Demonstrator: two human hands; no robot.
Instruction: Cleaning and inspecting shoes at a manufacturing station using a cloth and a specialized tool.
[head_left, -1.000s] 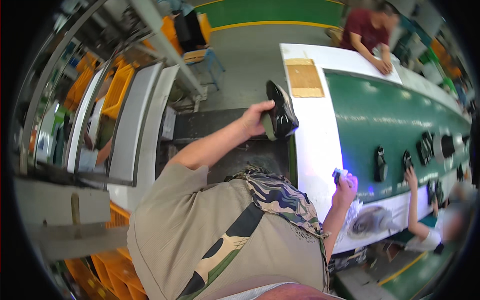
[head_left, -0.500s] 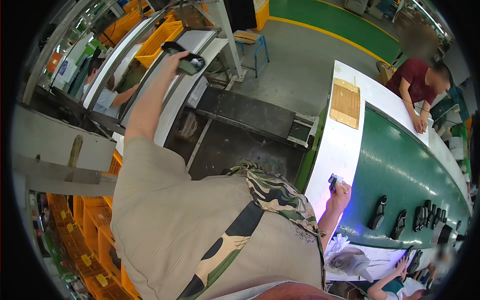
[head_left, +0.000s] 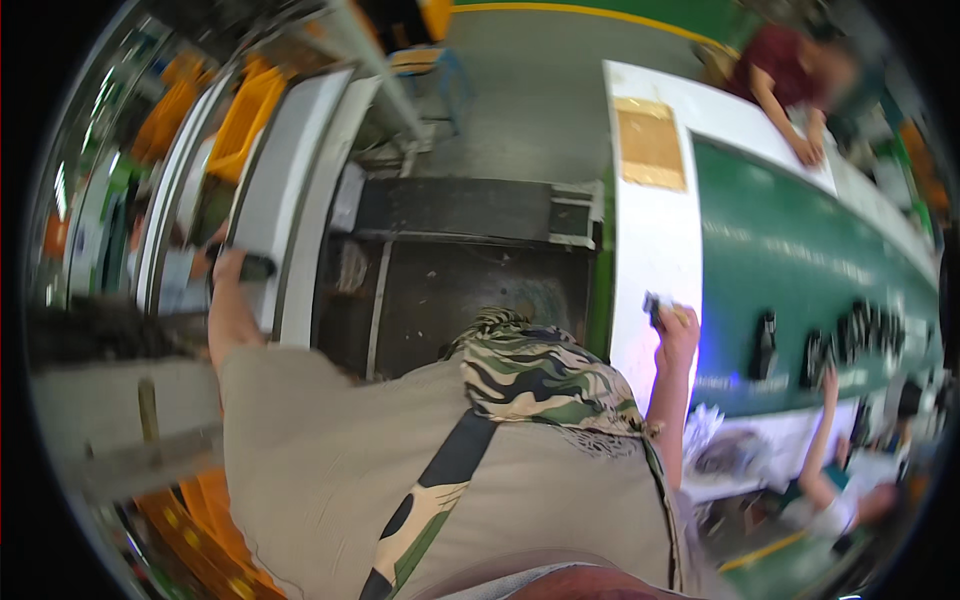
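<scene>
**Both arms spread: dark item at left shelf, small tool at worktop**

Left hand (head_left: 232,268), mid-left of frame, is closed round a dark object (head_left: 257,267) beside the white shelf (head_left: 262,190), prob. within arm's reach. Right hand (head_left: 678,325), centre-right, grips a small dark tool (head_left: 653,305) over the white worktop (head_left: 650,230) edge. Object blurred; fingers partly hidden, shelf contents unclear.

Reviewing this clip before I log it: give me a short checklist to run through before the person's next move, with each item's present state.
1. Left hand has the dark shoe in its grip: ok.
2. Shoe set down fully on the white shelf: cannot tell, blurred.
3. Right hand holds a small dark object: ok.
4. What that object is: cannot tell.
5. Right hand over the white table edge: ok.
6. Dark shoes on the green belt lie apart from the right hand: ok.
</scene>
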